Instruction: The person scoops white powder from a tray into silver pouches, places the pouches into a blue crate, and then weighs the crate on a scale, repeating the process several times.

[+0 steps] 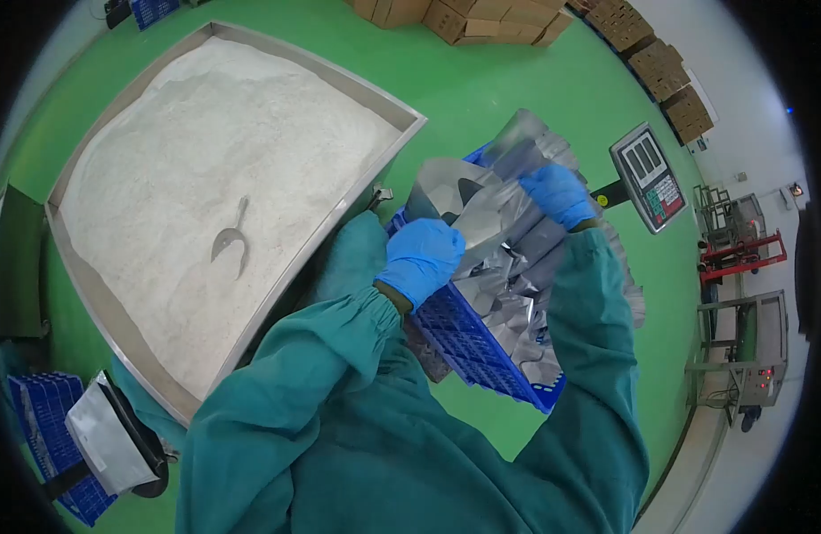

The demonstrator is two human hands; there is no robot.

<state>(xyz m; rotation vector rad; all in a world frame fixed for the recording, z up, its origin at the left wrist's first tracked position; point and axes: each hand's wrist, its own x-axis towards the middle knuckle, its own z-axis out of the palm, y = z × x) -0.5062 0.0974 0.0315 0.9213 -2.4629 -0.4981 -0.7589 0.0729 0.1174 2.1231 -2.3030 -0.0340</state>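
Observation:
My left hand (pixel 424 260), in a blue glove, is closed on the near edge of a silver foil bag (pixel 489 218). Its mouth gapes toward me. My right hand (pixel 560 196), gloved the same way, has its fingers closed on the far side of the foil; whether it grips this bag or one beside it is hard to tell. Below both hands, a blue plastic crate (pixel 481 343) is packed with several more silver foil bags (pixel 526 307). To the left, a metal scoop (pixel 230 240) lies on white powder (pixel 179 169) in a large steel tray (pixel 281 298).
A scale display (pixel 649 176) stands on a post right of the crate. At lower left, a silver bag (pixel 112 436) lies near another blue crate (pixel 41 409). Cardboard boxes (pixel 481 22) sit at the back. Metal stands (pixel 753 347) line the right wall.

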